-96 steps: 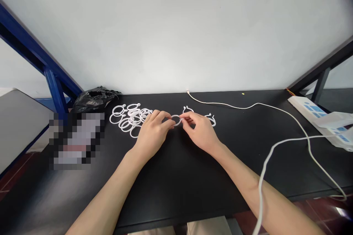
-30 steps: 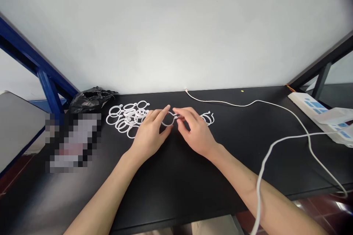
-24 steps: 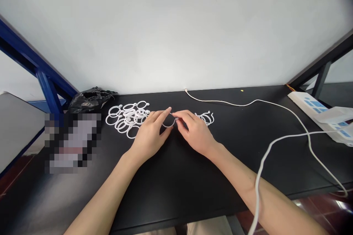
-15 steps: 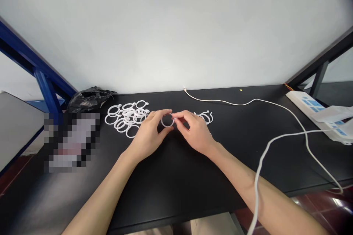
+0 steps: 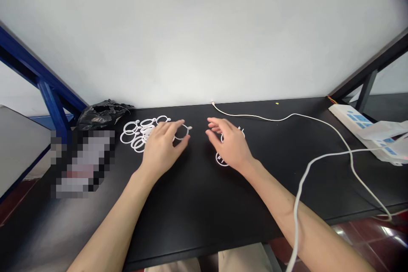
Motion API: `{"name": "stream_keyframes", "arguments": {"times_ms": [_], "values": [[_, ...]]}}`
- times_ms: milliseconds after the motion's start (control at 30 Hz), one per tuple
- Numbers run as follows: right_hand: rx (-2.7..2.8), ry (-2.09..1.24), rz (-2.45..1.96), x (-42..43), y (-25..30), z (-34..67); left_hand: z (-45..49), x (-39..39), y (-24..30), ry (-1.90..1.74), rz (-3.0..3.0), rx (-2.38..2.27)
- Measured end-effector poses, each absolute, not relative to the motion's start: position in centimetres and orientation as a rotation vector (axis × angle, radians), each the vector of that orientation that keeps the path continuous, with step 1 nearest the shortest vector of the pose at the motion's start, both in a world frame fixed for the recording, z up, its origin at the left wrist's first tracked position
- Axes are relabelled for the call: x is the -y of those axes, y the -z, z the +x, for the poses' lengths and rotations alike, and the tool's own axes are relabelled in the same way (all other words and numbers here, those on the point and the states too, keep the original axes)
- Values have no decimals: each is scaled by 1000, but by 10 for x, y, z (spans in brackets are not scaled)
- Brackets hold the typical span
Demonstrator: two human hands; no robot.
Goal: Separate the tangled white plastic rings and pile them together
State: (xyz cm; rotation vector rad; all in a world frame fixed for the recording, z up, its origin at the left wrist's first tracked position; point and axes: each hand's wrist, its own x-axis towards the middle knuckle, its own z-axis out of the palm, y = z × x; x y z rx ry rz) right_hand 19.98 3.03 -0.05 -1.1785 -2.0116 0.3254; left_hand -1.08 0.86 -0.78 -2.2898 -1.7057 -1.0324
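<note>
My left hand (image 5: 161,146) pinches a white plastic ring (image 5: 182,132) between thumb and fingers, just right of a pile of several white rings (image 5: 135,135) on the black table (image 5: 197,204). Some way to the right, my right hand (image 5: 228,145) hovers with its fingers spread and nothing in them. It partly covers a small group of white rings (image 5: 221,160) lying on the table; more of them peek out beyond its knuckles.
A crumpled black plastic bag (image 5: 102,113) lies at the back left by a blue frame post (image 5: 52,108). A white cable (image 5: 306,165) runs across the right side and over my right forearm. A white power strip (image 5: 358,124) sits at the far right.
Both hands held one ring together at the centre. Now they have parted: the left hand carries the ring leftward towards the pile, and the right hand has let go and opened.
</note>
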Motion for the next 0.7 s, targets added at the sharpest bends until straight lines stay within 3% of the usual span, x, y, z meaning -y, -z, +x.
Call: {"name": "stream_keyframes", "arguments": {"times_ms": [133,267,433,700], "values": [[1975,-12,-1488,-46,-4,219,-33,-17,11,938,-1930,1920],[1933,89,-1703,-57,-6,236,-51,-20,16,754,-1884,2141],[1939,23,-1836,-62,-9,251,-50,-20,16,799,-1892,2153],[2219,-181,-1610,-56,-3,234,-30,-17,14,972,-2074,1881]]}}
